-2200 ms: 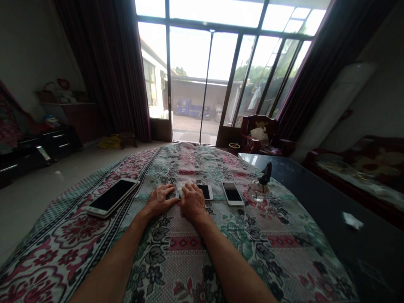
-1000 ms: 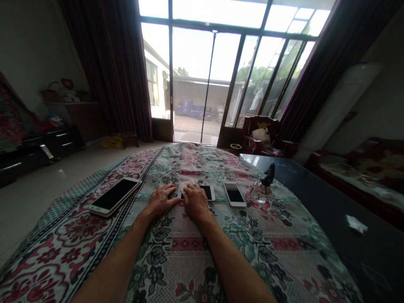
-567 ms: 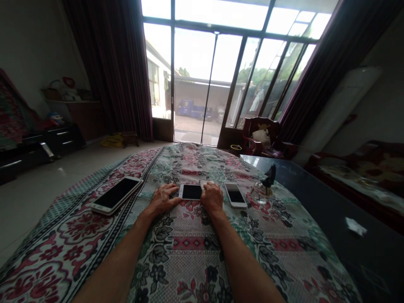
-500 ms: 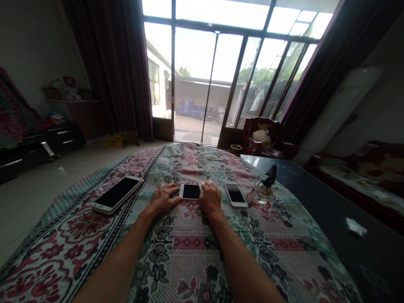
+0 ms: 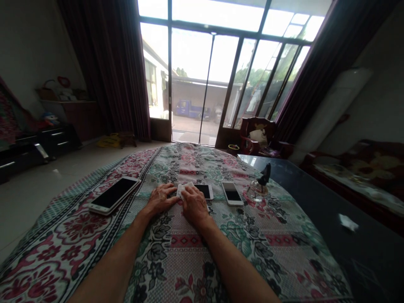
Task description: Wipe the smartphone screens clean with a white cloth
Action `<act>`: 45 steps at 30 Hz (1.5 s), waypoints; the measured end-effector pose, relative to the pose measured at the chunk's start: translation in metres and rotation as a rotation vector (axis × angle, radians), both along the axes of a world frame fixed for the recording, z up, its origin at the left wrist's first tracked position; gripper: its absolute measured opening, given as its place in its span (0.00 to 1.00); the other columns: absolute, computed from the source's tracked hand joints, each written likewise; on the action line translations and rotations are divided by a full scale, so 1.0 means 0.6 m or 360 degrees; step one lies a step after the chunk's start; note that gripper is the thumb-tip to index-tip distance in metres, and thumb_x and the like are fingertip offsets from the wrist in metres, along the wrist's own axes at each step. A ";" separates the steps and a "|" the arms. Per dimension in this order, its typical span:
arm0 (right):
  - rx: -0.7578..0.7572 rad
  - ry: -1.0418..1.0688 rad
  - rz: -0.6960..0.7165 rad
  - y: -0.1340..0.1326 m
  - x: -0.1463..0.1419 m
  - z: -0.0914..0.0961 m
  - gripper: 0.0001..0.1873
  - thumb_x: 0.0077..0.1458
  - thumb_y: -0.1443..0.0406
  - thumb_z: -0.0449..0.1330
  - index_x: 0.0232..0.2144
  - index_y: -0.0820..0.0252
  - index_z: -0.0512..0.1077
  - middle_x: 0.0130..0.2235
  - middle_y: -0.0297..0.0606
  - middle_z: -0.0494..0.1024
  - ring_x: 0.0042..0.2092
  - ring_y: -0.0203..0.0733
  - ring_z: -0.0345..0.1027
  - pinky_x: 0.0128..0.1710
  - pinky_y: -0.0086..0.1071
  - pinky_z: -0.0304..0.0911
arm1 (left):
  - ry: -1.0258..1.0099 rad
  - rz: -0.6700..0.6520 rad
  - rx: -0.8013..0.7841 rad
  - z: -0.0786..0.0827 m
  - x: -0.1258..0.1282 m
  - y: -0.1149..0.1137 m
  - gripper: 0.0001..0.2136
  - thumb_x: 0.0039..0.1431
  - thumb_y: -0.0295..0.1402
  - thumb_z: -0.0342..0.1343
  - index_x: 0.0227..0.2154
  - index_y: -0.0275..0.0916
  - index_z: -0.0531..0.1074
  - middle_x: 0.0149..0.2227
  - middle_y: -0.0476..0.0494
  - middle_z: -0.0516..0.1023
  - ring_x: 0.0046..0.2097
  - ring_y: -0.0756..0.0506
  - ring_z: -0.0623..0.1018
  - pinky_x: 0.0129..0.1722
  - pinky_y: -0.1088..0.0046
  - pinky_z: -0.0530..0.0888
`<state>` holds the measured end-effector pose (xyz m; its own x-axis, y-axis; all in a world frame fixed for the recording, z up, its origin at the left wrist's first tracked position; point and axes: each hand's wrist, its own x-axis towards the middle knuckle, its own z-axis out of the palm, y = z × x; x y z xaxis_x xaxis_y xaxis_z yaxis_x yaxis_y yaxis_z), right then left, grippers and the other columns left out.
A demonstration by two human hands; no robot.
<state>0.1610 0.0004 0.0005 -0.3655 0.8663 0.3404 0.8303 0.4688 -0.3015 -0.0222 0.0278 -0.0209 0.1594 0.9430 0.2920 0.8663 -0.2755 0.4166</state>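
Windows and doors of clear glass in dark frames (image 5: pixel 189 54) fill the far side of the room, and bright light comes in. Long dark purple cloth curtains (image 5: pixel 107 63) hang on both sides. Near the person is a big table with a round far edge, covered by a red, green, grey and white flowery cloth (image 5: pixel 192 261). Next to it on the right is a shiny black table (image 5: pixel 315 189). A dark red wooden chair (image 5: pixel 247 126) stands near the glass.

Two bare arms reach over the cloth. The left hand (image 5: pixel 160 198) lies low, its thumb and fingers spread apart. The right hand (image 5: pixel 195 204) has its fingers bent and close together.

A large white phone with a black screen (image 5: pixel 114 195) lies slanted on the left. Past the right hand sits a see-through bottle with a black top (image 5: pixel 262 182). Beside it is a small white phone with a dark screen (image 5: pixel 232 193).

Another small white phone (image 5: pixel 204 191) lies sideways at the two hands, and the left thumb touches its left end. The right fingers hold a thin white tissue (image 5: pixel 190 184) down on this phone. I cannot tell how hard they press. A crumpled white paper (image 5: pixel 348 222) lies on the black table.
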 end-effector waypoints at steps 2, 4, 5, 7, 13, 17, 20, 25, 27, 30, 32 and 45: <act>-0.0022 -0.0003 -0.0046 -0.002 0.017 0.003 0.19 0.61 0.66 0.54 0.53 0.55 0.73 0.62 0.38 0.70 0.64 0.48 0.57 0.61 0.39 0.53 | 0.0001 -0.0012 -0.0006 0.000 -0.001 0.000 0.19 0.56 0.41 0.62 0.50 0.44 0.78 0.59 0.42 0.74 0.61 0.37 0.70 0.63 0.58 0.63; -0.0035 -0.0002 -0.0108 -0.003 0.041 0.006 0.20 0.60 0.68 0.54 0.53 0.57 0.74 0.61 0.39 0.70 0.64 0.48 0.57 0.63 0.39 0.52 | 0.0009 -0.0022 -0.0011 0.001 -0.002 0.000 0.19 0.57 0.41 0.61 0.51 0.44 0.78 0.59 0.42 0.74 0.61 0.37 0.70 0.63 0.58 0.63; -0.0045 -0.0003 -0.0141 -0.003 0.055 0.007 0.20 0.59 0.68 0.54 0.53 0.57 0.74 0.61 0.39 0.70 0.64 0.47 0.58 0.63 0.39 0.51 | 0.0016 -0.0023 -0.0015 0.001 -0.002 0.000 0.19 0.57 0.41 0.61 0.51 0.44 0.77 0.60 0.42 0.73 0.62 0.37 0.70 0.63 0.58 0.63; -0.0078 -0.0010 -0.0217 -0.004 0.081 0.009 0.21 0.58 0.70 0.54 0.52 0.58 0.75 0.61 0.40 0.71 0.64 0.47 0.58 0.64 0.38 0.49 | 0.0030 -0.0020 -0.0024 0.002 -0.002 -0.001 0.20 0.58 0.41 0.59 0.53 0.43 0.75 0.61 0.41 0.72 0.63 0.37 0.68 0.63 0.58 0.63; -0.0094 -0.0067 -0.0365 -0.013 0.117 0.009 0.23 0.59 0.72 0.53 0.55 0.61 0.73 0.63 0.42 0.68 0.65 0.47 0.57 0.65 0.37 0.49 | 0.0058 -0.0043 -0.0024 0.008 0.000 -0.007 0.20 0.60 0.41 0.57 0.55 0.45 0.74 0.60 0.42 0.73 0.63 0.38 0.68 0.62 0.60 0.64; -0.0079 -0.0134 -0.0314 -0.016 0.101 0.004 0.25 0.59 0.72 0.51 0.58 0.62 0.71 0.63 0.42 0.68 0.65 0.49 0.57 0.64 0.38 0.50 | 0.0057 -0.0042 -0.0038 0.009 0.000 -0.005 0.21 0.59 0.41 0.58 0.55 0.44 0.74 0.61 0.41 0.72 0.63 0.37 0.68 0.62 0.59 0.64; -0.0021 -0.0140 -0.0216 -0.017 0.083 0.000 0.25 0.60 0.71 0.50 0.58 0.62 0.71 0.62 0.42 0.69 0.64 0.49 0.57 0.64 0.39 0.51 | 0.0020 -0.0015 -0.0070 0.006 -0.002 -0.001 0.22 0.57 0.40 0.59 0.55 0.44 0.75 0.61 0.41 0.72 0.64 0.37 0.68 0.63 0.59 0.63; 0.0040 -0.0105 -0.0064 -0.019 0.047 0.000 0.24 0.60 0.70 0.51 0.57 0.62 0.71 0.62 0.43 0.70 0.63 0.48 0.57 0.63 0.38 0.51 | -0.0078 -0.0024 -0.0039 0.000 -0.002 0.003 0.21 0.54 0.38 0.62 0.53 0.44 0.76 0.59 0.41 0.74 0.62 0.36 0.69 0.63 0.58 0.64; 0.0033 -0.0105 0.0007 -0.020 0.030 0.002 0.24 0.60 0.70 0.51 0.57 0.62 0.71 0.62 0.43 0.69 0.63 0.48 0.58 0.63 0.38 0.52 | -0.0105 -0.0007 -0.0028 -0.001 -0.001 0.003 0.21 0.53 0.37 0.63 0.52 0.43 0.77 0.59 0.41 0.74 0.62 0.36 0.69 0.63 0.57 0.64; 0.0030 -0.0118 0.0134 -0.024 0.004 0.005 0.23 0.60 0.69 0.51 0.56 0.60 0.72 0.62 0.42 0.69 0.61 0.47 0.59 0.61 0.38 0.54 | -0.0106 0.0023 -0.0016 -0.002 0.001 0.002 0.21 0.52 0.36 0.63 0.51 0.43 0.77 0.59 0.40 0.74 0.62 0.35 0.69 0.63 0.56 0.63; 0.0037 -0.0108 0.0177 -0.025 -0.008 0.006 0.22 0.61 0.68 0.51 0.55 0.59 0.72 0.61 0.40 0.70 0.61 0.46 0.60 0.60 0.37 0.54 | -0.0091 0.0021 -0.0021 -0.002 0.001 0.002 0.22 0.52 0.34 0.62 0.52 0.41 0.77 0.58 0.39 0.74 0.62 0.36 0.69 0.64 0.57 0.63; -0.0073 -0.0009 -0.0398 0.021 0.063 0.012 0.20 0.59 0.71 0.52 0.49 0.56 0.77 0.58 0.38 0.74 0.60 0.46 0.62 0.60 0.36 0.52 | -0.0135 -0.0052 -0.0022 0.004 -0.004 0.001 0.20 0.53 0.37 0.62 0.50 0.43 0.78 0.58 0.41 0.75 0.60 0.36 0.71 0.62 0.57 0.65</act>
